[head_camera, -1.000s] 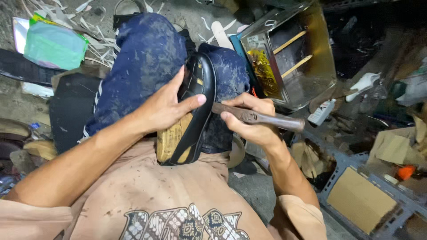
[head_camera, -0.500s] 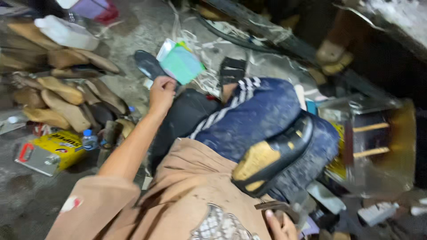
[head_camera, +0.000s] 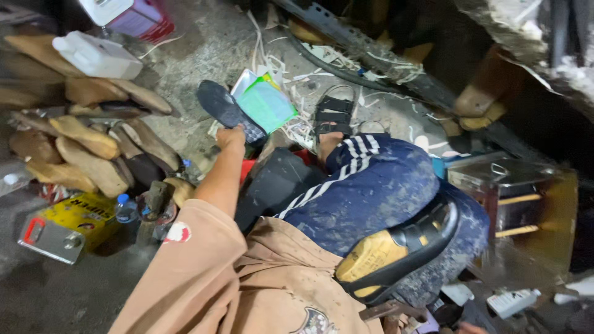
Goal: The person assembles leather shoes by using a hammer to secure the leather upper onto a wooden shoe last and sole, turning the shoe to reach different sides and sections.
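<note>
My left hand (head_camera: pixel 230 137) reaches out to the floor on my left. Its fingers are closed on the near end of a dark shoe sole (head_camera: pixel 223 105) that lies beside a green packet (head_camera: pixel 267 104). A black sandal with a yellow insole (head_camera: pixel 396 253) rests tilted on my knee, against blue striped trousers (head_camera: pixel 371 185). Just below the sandal lies a rusty metal tool (head_camera: pixel 390 307). Only a sliver of my right hand (head_camera: pixel 465 328) shows at the bottom edge, so its grip is hidden.
Wooden shoe lasts (head_camera: pixel 86 151) are piled at the left, with a yellow tin can (head_camera: pixel 68 226) and a small bottle (head_camera: pixel 125 208) before them. A white jug (head_camera: pixel 96 55) lies farther back. A metal box (head_camera: pixel 513 198) stands at the right, and another black sandal (head_camera: pixel 334 111) lies ahead.
The view swung left. My left hand left the sandal on my knee, stretched to the floor and closed on the dark sole. My right hand and the tool dropped to the frame's bottom edge.
</note>
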